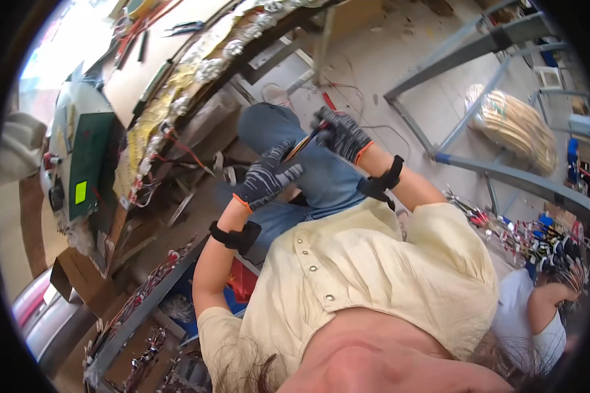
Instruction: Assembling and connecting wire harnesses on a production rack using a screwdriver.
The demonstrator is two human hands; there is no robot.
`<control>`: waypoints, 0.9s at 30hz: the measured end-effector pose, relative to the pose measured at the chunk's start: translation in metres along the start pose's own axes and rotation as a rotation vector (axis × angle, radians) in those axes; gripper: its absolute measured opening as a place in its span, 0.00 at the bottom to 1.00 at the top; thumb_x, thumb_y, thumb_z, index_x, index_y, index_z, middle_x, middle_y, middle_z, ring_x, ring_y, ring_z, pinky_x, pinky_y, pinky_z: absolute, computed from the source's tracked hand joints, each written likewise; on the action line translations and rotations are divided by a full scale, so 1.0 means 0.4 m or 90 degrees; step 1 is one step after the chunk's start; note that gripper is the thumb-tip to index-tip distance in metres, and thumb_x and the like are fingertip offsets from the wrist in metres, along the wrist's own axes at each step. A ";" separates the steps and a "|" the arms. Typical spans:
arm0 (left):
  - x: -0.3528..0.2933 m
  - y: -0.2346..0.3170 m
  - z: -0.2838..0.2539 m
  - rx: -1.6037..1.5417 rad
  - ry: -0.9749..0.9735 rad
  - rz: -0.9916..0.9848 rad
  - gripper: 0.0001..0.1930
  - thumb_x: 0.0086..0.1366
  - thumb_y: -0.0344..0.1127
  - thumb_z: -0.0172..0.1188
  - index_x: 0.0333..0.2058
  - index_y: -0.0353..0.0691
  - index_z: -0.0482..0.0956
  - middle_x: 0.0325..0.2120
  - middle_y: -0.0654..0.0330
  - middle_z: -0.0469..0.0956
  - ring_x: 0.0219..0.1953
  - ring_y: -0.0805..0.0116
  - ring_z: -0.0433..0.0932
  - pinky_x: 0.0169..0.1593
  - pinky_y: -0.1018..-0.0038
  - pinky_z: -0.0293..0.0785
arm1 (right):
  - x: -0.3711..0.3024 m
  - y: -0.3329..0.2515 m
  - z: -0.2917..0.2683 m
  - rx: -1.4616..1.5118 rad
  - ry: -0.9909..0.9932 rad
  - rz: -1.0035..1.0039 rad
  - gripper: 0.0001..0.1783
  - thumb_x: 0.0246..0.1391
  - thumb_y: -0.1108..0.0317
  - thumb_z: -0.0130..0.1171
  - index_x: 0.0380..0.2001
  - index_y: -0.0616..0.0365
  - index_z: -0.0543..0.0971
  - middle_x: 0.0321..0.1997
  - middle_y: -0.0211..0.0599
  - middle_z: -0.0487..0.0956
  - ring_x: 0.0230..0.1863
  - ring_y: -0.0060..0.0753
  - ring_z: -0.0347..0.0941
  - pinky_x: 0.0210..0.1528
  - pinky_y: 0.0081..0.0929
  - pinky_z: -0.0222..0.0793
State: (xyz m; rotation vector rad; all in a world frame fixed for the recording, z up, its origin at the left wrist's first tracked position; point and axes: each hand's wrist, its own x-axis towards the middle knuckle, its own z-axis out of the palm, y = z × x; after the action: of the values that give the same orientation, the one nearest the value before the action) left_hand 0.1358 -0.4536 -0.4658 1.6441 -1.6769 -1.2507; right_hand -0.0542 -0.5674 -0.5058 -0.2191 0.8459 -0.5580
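Note:
A thin bundle of dark and orange-tan wires [299, 148] runs slantwise between my gloved hands, above my jeans-covered legs. My right hand [343, 135], in a grey-black knit glove with an orange cuff, is closed round its upper end; dark ends stick out past the fingers. At the lower end is my left hand [267, 175] in a matching glove, thumb and fingers on either side of the wires. The exact contact of the left fingertips is partly hidden. Black straps circle both wrists.
To the left stands a workbench [121, 85] with pliers, wires and a ragged taped edge. Grey metal frames [465, 72] and a wrapped tan bundle [514, 128] are at right. Wire harnesses hang at lower left [144, 295]; another person's arm [545, 308] is at lower right.

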 end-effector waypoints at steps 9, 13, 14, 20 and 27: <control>-0.006 0.092 0.061 0.159 -0.005 0.155 0.09 0.55 0.39 0.56 0.31 0.41 0.77 0.21 0.54 0.73 0.27 0.56 0.72 0.32 0.63 0.67 | -0.035 -0.162 -0.170 0.091 -0.020 -0.120 0.23 0.58 0.54 0.48 0.52 0.57 0.67 0.35 0.31 0.75 0.33 0.24 0.72 0.34 0.20 0.69; -0.122 0.084 0.019 -0.030 -0.308 0.005 0.11 0.55 0.39 0.57 0.34 0.41 0.77 0.28 0.54 0.75 0.32 0.54 0.72 0.34 0.65 0.68 | -0.015 -0.120 -0.184 0.108 -0.330 0.066 0.22 0.57 0.57 0.51 0.51 0.57 0.68 0.41 0.30 0.75 0.36 0.19 0.72 0.40 0.21 0.69; -0.185 0.016 0.023 0.052 -0.330 0.064 0.15 0.56 0.41 0.58 0.39 0.39 0.75 0.31 0.55 0.76 0.33 0.54 0.73 0.35 0.67 0.69 | -0.041 -0.097 -0.147 0.067 -0.402 0.085 0.22 0.57 0.57 0.51 0.50 0.58 0.69 0.42 0.30 0.75 0.37 0.19 0.72 0.42 0.21 0.69; -0.185 0.081 -0.004 -0.323 -0.085 -0.157 0.19 0.60 0.39 0.56 0.47 0.35 0.70 0.39 0.61 0.75 0.39 0.71 0.73 0.43 0.74 0.69 | -0.181 0.070 0.081 -0.508 -0.536 -0.048 0.15 0.57 0.59 0.51 0.35 0.61 0.76 0.38 0.35 0.76 0.38 0.27 0.72 0.41 0.25 0.67; -0.166 0.022 0.051 -0.416 0.109 -0.302 0.08 0.61 0.32 0.55 0.38 0.36 0.76 0.21 0.66 0.74 0.22 0.79 0.71 0.27 0.80 0.67 | -0.056 0.126 -0.098 -1.126 -0.593 -0.384 0.15 0.50 0.56 0.49 0.33 0.53 0.78 0.29 0.42 0.76 0.31 0.38 0.73 0.33 0.32 0.68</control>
State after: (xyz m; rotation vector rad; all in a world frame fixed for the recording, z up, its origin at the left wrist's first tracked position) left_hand 0.1251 -0.3861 -0.4509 1.6880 -0.6661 -1.5955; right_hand -0.0765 -0.5116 -0.5369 -2.2075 0.0925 -0.0366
